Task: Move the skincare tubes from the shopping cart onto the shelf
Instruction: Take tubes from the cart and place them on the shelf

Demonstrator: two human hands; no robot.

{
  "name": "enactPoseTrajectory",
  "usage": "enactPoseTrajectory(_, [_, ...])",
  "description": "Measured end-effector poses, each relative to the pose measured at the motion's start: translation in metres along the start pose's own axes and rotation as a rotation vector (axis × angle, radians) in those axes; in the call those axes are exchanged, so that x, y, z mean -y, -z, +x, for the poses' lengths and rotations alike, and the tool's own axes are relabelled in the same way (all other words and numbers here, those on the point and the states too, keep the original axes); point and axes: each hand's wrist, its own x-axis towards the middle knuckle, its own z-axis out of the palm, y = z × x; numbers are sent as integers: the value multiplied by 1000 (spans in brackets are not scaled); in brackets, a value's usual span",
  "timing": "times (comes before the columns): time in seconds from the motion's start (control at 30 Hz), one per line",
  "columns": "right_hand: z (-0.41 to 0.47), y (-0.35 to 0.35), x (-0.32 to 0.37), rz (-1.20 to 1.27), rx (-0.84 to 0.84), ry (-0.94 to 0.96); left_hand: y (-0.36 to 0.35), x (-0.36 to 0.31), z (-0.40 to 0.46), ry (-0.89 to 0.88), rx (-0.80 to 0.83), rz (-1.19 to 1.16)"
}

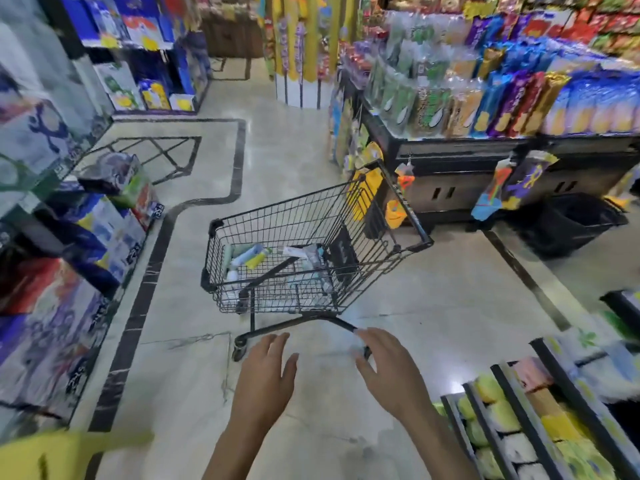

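- I see my left hand and my right hand stretched out in front of me, low down, on the near side of the cart.
- Both hands have straight, spread fingers. They hold nothing.
- The cart stands ahead of my fingers, a bit farther down the aisle. My hands are apart from its basket. My right fingers are just beside the cart's bottom bar, but I cannot tell if they touch it.
- The tubes lie down in the bottom of the cart. None stand up.
- I can count about three in a bunch on the left side of the cart: a blue one, a yellow one and a pale one. Their long sides point up and to the right, away from me.
- There are about two more near the middle of the cart, by the dark flap. The wires and blur hide more, so my count is a guess.
- My left hand is nearer to the left bunch. My right hand is nearer to the middle ones.
- I think I must reach up and over the near wall of the cart, then down.
- One shelf with yellow and white packs sits to the right of the cart, close to my right arm. I cannot tell if the tubes go there.
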Motion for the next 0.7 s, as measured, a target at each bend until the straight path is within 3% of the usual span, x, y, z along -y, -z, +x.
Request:
enactPoseTrajectory(0.3, [152,-1,39,25,3,87,6,65,67,216,-14,-46])
enactPoseTrajectory(0.7, [294,-9,-24,98,133,-33,-15,38,306,171,36,17])
